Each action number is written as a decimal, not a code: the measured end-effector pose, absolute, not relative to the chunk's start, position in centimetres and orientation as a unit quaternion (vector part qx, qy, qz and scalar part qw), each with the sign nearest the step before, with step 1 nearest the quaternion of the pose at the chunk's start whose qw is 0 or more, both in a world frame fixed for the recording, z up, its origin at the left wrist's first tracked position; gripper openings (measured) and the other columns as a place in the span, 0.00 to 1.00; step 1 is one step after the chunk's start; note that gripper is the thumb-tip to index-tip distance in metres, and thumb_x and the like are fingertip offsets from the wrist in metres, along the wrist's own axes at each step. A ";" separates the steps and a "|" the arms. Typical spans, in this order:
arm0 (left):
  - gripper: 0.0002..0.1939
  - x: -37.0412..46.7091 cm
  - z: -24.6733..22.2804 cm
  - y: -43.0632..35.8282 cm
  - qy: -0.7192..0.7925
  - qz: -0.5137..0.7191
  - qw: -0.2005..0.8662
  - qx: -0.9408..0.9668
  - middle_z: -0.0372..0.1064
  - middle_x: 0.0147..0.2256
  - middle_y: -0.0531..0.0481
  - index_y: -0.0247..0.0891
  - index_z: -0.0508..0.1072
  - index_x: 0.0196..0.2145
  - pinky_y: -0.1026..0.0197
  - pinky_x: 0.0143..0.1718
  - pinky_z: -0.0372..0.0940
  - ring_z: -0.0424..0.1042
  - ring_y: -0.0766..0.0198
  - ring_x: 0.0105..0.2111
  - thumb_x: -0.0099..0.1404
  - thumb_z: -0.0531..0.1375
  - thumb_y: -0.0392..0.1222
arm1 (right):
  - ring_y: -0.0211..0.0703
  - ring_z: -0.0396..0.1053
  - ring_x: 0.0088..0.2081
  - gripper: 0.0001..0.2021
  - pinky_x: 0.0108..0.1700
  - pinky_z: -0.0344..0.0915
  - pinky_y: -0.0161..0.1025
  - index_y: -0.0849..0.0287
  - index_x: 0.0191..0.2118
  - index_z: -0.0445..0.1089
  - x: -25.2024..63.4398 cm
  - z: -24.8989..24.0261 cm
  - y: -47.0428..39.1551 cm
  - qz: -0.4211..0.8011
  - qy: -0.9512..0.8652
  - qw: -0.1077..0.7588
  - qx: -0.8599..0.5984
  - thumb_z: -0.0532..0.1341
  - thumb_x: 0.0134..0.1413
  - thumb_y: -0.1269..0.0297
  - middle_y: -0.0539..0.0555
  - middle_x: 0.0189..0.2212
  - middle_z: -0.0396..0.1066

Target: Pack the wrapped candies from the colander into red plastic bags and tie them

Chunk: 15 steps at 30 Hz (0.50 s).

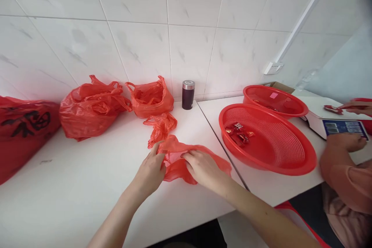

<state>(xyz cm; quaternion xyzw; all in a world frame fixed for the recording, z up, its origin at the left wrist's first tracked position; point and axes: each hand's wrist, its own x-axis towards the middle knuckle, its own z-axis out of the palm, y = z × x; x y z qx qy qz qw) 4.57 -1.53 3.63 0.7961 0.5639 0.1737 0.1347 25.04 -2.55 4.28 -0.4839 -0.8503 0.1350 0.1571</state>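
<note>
From afar I see a white table [87, 193]. On it rest three red bags [90, 112] at left, one crumpled bag [163, 124], a dark cup [188, 96] at far middle, and a red basket [263, 151] at right.

Fingers [192, 157] and forearms [124, 207] are bare, the right forearm [250, 202] bearing a spot [266, 213]

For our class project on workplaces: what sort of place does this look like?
Probably a small packing room, judging by the scale, the red basket with small wrapped packets in it, and several red plastic bags on the white table.
</note>
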 end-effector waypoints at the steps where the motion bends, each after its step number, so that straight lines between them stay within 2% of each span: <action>1: 0.12 3.9 3.6 -1.5 0.562 0.181 0.151 0.793 0.55 0.60 0.46 0.39 0.65 0.27 0.63 0.30 0.67 0.73 0.62 0.40 0.58 0.47 0.26 | 0.51 0.71 0.45 0.20 0.44 0.66 0.44 0.59 0.50 0.71 25.4 3.5 -1.9 0.129 -0.851 0.101 -0.500 0.55 0.52 0.77 0.59 0.43 0.74; 4: 0.12 0.7 3.1 -1.1 0.617 0.184 0.162 0.748 0.48 0.64 0.46 0.37 0.68 0.26 0.63 0.30 0.68 0.74 0.62 0.39 0.54 0.48 0.26 | 0.53 0.73 0.42 0.37 0.38 0.67 0.42 0.52 0.62 0.60 27.7 1.9 -1.0 0.205 -0.820 -0.002 -0.535 0.62 0.42 0.74 0.61 0.52 0.70; 6: 0.18 -1.2 2.7 -0.9 0.650 0.168 0.190 0.716 0.45 0.65 0.47 0.39 0.74 0.34 0.63 0.27 0.68 0.74 0.61 0.39 0.54 0.48 0.27 | 0.50 0.75 0.40 0.43 0.34 0.67 0.38 0.43 0.65 0.55 29.0 2.1 -1.0 0.277 -0.796 0.004 -0.538 0.64 0.40 0.72 0.56 0.55 0.69; 7: 0.23 -1.9 2.5 -0.9 0.649 0.158 0.219 0.711 0.45 0.65 0.48 0.41 0.75 0.41 0.64 0.26 0.68 0.74 0.61 0.40 0.54 0.48 0.27 | 0.51 0.75 0.43 0.44 0.34 0.68 0.38 0.39 0.64 0.55 29.5 2.5 -1.1 0.303 -0.790 0.015 -0.534 0.65 0.39 0.72 0.53 0.56 0.68; 9: 0.29 -2.4 2.6 -1.2 0.618 0.141 0.286 0.718 0.46 0.65 0.51 0.50 0.72 0.52 0.66 0.24 0.67 0.74 0.61 0.39 0.56 0.48 0.29 | 0.55 0.70 0.51 0.43 0.40 0.69 0.40 0.38 0.62 0.59 30.1 4.1 -1.4 0.336 -0.781 0.036 -0.525 0.68 0.37 0.70 0.51 0.58 0.66; 11: 0.31 -2.3 2.9 -1.7 0.582 0.128 0.334 0.730 0.44 0.67 0.53 0.57 0.67 0.57 0.65 0.23 0.68 0.74 0.62 0.38 0.60 0.49 0.32 | 0.56 0.65 0.57 0.38 0.49 0.67 0.43 0.40 0.59 0.65 30.6 6.4 -1.8 0.383 -0.771 0.058 -0.506 0.70 0.36 0.66 0.50 0.59 0.65; 13: 0.30 -2.2 3.5 -2.3 0.550 0.115 0.358 0.746 0.40 0.68 0.56 0.62 0.64 0.59 0.64 0.26 0.71 0.75 0.62 0.36 0.62 0.52 0.36 | 0.53 0.64 0.58 0.32 0.56 0.63 0.46 0.43 0.56 0.68 31.4 8.9 -2.1 0.466 -0.757 0.092 -0.448 0.70 0.40 0.61 0.50 0.57 0.67; 15: 0.27 -2.3 3.9 -2.7 0.530 0.109 0.372 0.754 0.39 0.69 0.59 0.64 0.66 0.57 0.62 0.31 0.73 0.75 0.59 0.38 0.62 0.55 0.40 | 0.48 0.67 0.56 0.26 0.57 0.63 0.46 0.48 0.56 0.69 33.1 11.2 -2.0 0.533 -0.735 0.146 -0.393 0.66 0.49 0.59 0.52 0.54 0.70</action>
